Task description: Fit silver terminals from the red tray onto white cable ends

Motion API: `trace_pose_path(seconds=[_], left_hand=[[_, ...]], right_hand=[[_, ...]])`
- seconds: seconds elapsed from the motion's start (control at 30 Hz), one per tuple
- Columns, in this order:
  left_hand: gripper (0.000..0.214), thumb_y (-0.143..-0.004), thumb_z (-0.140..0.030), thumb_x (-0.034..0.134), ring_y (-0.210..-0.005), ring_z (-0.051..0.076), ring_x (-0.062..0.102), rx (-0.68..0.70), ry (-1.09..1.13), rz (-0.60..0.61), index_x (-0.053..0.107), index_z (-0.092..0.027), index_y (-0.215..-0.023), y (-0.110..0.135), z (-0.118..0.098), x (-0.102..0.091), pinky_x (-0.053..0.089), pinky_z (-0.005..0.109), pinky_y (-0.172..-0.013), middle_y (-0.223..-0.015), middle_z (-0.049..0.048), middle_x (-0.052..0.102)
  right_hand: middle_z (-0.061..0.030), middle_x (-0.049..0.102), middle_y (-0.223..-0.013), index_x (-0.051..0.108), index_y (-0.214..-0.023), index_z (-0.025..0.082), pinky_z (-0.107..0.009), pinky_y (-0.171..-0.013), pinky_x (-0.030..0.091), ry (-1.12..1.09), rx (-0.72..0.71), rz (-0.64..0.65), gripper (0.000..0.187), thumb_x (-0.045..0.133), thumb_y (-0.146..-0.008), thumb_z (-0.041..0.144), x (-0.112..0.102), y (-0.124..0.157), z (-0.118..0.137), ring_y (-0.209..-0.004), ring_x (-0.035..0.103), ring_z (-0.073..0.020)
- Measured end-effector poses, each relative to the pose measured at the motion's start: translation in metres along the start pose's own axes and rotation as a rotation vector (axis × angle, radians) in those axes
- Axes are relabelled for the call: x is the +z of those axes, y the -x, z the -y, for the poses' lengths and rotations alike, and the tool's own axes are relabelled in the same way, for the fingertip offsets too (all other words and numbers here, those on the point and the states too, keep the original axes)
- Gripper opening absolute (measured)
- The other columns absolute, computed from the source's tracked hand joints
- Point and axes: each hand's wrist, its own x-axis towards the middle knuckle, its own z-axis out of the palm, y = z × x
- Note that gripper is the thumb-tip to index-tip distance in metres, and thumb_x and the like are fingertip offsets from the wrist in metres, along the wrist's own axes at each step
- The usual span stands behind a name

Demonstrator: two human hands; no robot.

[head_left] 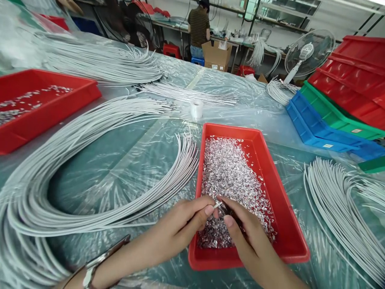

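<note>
Over the front of a red tray [285, 208], my left hand [192, 220] pinches the end of a white cable [217, 205] between thumb and forefinger. My right hand [249, 237] is close to that cable end, its fingers curled and the thumb a little apart from the forefinger. Something dark shows between those fingers, too shaded to make out. Below both hands, small shiny silvery scraps [228, 172] cover most of the tray's floor. A big looped bundle of white cables [75, 140] lies to the left, its ends near the tray's left wall.
Another red tray [51, 116] with small pale pieces stands at the left. Beyond the tray is a white roll [196, 109]. More white cables [343, 212] lie on the right, below stacked bins [345, 96]. A person [198, 30] works at the back, near a fan [306, 52].
</note>
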Motion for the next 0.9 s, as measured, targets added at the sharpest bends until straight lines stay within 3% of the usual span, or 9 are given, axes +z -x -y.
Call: trace_pose_path(seconds=[0.27, 0.5, 0.7, 0.9], left_hand=[[0.024, -0.099, -0.03, 0.032, -0.067, 0.012, 0.049, -0.018, 0.029, 0.008, 0.052, -0.02, -0.09, 0.002, 0.0042, 0.0005, 0.041, 0.021, -0.063, -0.074, -0.0013, 0.053], [0.025, -0.1, -0.03, 0.032, -0.065, 0.01, 0.043, -0.053, 0.139, 0.091, 0.047, -0.019, -0.083, -0.0013, 0.0017, -0.0001, 0.038, 0.02, -0.06, -0.072, -0.0025, 0.048], [0.025, -0.1, -0.028, 0.032, -0.061, 0.01, 0.039, -0.043, 0.166, 0.12, 0.044, -0.019, -0.08, -0.002, 0.0009, -0.0015, 0.035, 0.02, -0.058, -0.069, -0.0042, 0.042], [0.026, -0.1, -0.027, 0.032, -0.06, 0.01, 0.038, -0.024, 0.065, 0.131, 0.046, -0.018, -0.08, -0.0049, -0.0019, -0.002, 0.032, 0.021, -0.056, -0.068, -0.0047, 0.041]], right_hand=[[-0.007, 0.06, -0.127, 0.047, -0.13, 0.023, -0.036, -0.095, 0.047, 0.082, -0.05, 0.127, 0.036, 0.042, -0.095, 0.027, -0.0031, -0.003, -0.0019, -0.116, 0.056, -0.0216], [-0.0046, 0.063, -0.121, 0.048, -0.129, 0.024, -0.031, -0.092, 0.049, 0.067, -0.061, 0.112, 0.034, 0.041, -0.095, 0.025, -0.0047, -0.0031, 0.0006, -0.11, 0.06, -0.0179], [-0.0053, 0.059, -0.129, 0.047, -0.132, 0.024, -0.036, -0.098, 0.046, 0.021, -0.009, 0.166, 0.037, 0.041, -0.096, 0.027, -0.0057, -0.0037, -0.0018, -0.117, 0.055, -0.0203], [0.0002, 0.066, -0.119, 0.054, -0.126, 0.032, -0.028, -0.092, 0.049, -0.107, 0.016, 0.172, 0.033, 0.044, -0.095, 0.027, -0.0093, -0.0057, 0.004, -0.113, 0.059, -0.0168]])
